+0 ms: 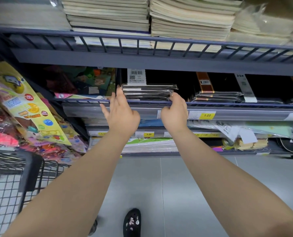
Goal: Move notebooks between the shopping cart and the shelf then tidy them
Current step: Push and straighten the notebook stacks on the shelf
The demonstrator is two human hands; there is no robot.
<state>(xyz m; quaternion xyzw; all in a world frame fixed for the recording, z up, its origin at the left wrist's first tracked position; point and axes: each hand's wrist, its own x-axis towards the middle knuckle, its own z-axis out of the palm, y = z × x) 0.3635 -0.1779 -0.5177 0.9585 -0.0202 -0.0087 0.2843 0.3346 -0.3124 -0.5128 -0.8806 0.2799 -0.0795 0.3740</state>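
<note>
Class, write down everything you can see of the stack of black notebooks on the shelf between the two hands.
The stack of black notebooks is several flat, dark-covered books in shiny clear wrap, lying level on the middle shelf behind its front rail. The left hand's straight fingers touch its left end; the right hand's curled fingers meet its right front corner, grip unclear.

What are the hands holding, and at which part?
The stack of black notebooks: the left hand presses straight fingers on its left side, and the right hand curls round its front right corner.
</note>
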